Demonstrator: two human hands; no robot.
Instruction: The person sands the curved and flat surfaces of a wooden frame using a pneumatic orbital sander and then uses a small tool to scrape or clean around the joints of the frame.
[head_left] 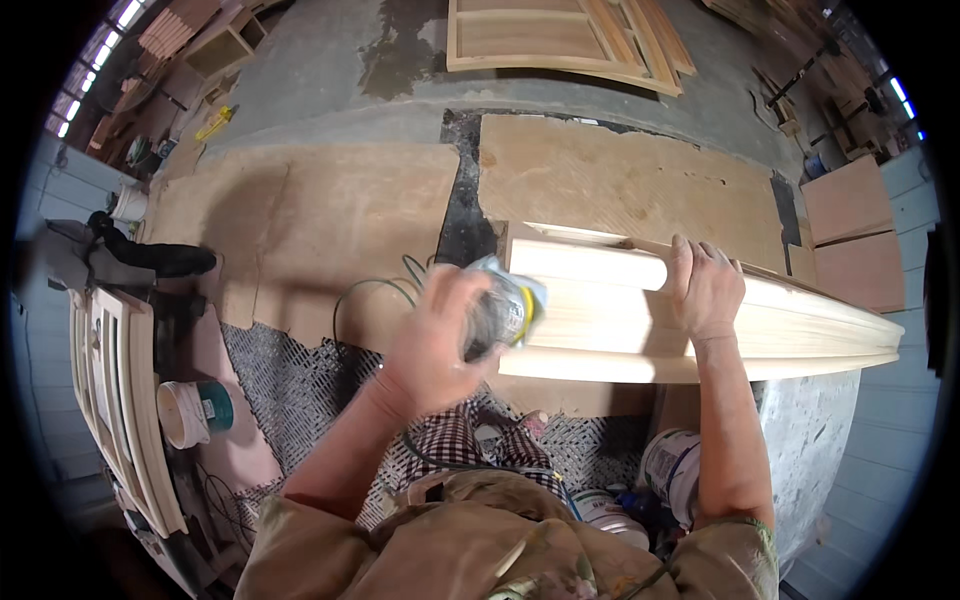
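Note:
My left hand point(425, 340) is wrapped round a small power sander point(508, 312) with a dark body and a yellow ring, slightly smeared by motion. The sander is at the left end of a long pale wooden piece point(585, 315) with raised rounded edges; whether its pad touches the wood I cannot tell. Over the far edge of that piece, the fingers of my right hand point(708, 285) are curled, gripping it. A dark cord point(362, 284) loops beside my left hand.
Under the wooden piece's right part stands a grey-topped support point(812, 425). White buckets point(672, 470) are below it. At left are a slatted wooden frame point(125, 410) and a bucket point(185, 415). Cardboard sheets point(330, 220) cover the floor; stacked wooden panels point(540, 40) lie beyond.

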